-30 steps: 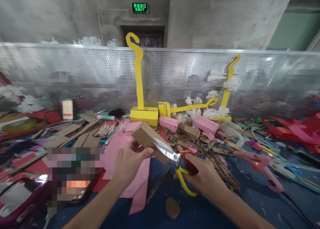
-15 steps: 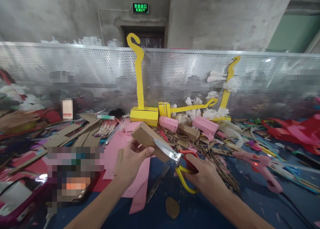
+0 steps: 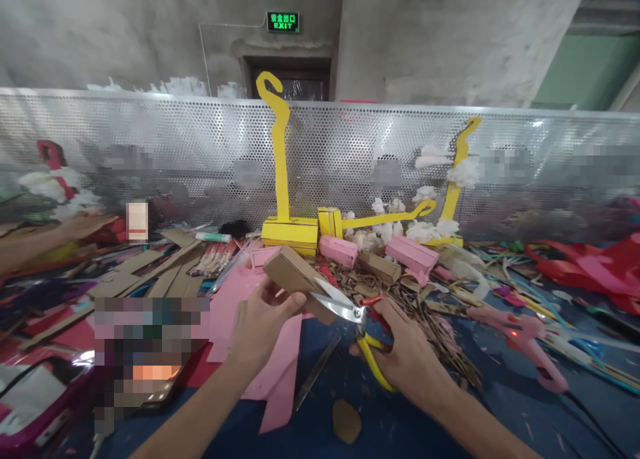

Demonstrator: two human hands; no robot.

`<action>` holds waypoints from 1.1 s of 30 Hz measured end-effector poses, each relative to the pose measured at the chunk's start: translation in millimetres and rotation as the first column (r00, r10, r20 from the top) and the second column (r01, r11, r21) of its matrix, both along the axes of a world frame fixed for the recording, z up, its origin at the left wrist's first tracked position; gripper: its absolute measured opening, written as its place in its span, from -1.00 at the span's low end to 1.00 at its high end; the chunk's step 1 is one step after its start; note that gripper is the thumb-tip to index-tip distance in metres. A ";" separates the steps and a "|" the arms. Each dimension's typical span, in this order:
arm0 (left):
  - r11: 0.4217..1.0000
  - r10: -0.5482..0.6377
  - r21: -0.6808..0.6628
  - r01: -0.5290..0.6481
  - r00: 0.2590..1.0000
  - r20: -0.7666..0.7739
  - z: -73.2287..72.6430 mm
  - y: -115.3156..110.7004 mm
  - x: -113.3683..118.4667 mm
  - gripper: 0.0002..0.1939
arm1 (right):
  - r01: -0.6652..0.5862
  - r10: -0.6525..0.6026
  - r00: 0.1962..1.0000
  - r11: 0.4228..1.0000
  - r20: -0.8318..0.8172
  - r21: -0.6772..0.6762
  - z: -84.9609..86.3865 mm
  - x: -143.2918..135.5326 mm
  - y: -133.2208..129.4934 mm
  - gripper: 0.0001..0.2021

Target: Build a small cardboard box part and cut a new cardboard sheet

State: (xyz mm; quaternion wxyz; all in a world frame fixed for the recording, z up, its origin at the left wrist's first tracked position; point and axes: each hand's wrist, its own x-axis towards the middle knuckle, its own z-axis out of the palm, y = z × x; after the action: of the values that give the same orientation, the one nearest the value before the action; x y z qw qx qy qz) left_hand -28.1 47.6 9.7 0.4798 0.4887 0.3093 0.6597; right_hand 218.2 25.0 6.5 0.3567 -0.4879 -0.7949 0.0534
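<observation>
My left hand (image 3: 265,319) grips a small brown cardboard box (image 3: 293,272), tilted, with the thumb along its near side. My right hand (image 3: 400,345) holds scissors (image 3: 345,307) with one red and one yellow handle. Their silver blades are parted and reach the right side of the box; I cannot tell whether cardboard lies between them. Beneath the left hand lies pink paper (image 3: 280,372). A clear ruler-like strip (image 3: 317,372) and a rounded cardboard scrap (image 3: 346,420) rest on the blue table (image 3: 240,432) below the hands.
Yellow hooked paper shapes on bases (image 3: 290,235), pink boxes (image 3: 411,255) and a heap of cardboard scraps (image 3: 445,339) lie ahead. A pink glue gun (image 3: 525,339) with a lit red light is at right. A perforated metal screen (image 3: 330,159) stands behind. Another person's hand (image 3: 60,239) reaches in at far left.
The scissors' blades have spread wider and the yellow handle has swung lower. The left hand and box stay nearly in place. At far left, the other person's hand and a red hooked piece have shifted.
</observation>
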 end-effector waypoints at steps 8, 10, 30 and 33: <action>1.000 0.011 0.002 -0.011 1.000 -0.026 0.6 -0.1 0.7 -0.47 | -0.102 0.103 0.994 0.994 0.034 -0.023 2.7 2.9 -3.0 -0.81; 1.000 0.012 0.004 -0.012 0.999 -0.043 0.9 -0.7 0.9 -0.51 | -0.107 0.110 0.993 0.993 0.054 -0.048 0.6 4.0 -2.2 -0.81; 0.996 0.087 0.023 -0.085 0.992 -0.092 4.9 -3.4 2.4 -0.42 | -0.118 0.125 0.990 0.988 0.064 -0.102 -5.7 2.4 -2.8 -0.87; 0.998 0.064 0.029 -0.062 0.995 -0.079 6.4 -3.9 3.1 -0.43 | -0.121 0.128 0.990 0.987 0.062 -0.104 -6.7 2.2 -2.7 -0.84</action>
State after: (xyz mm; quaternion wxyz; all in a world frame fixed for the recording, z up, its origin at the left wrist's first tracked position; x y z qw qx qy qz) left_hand -25.0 43.7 16.1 0.4394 0.5111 0.3348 0.6584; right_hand 220.3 22.3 -0.2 0.3006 -0.4560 -0.8318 0.0987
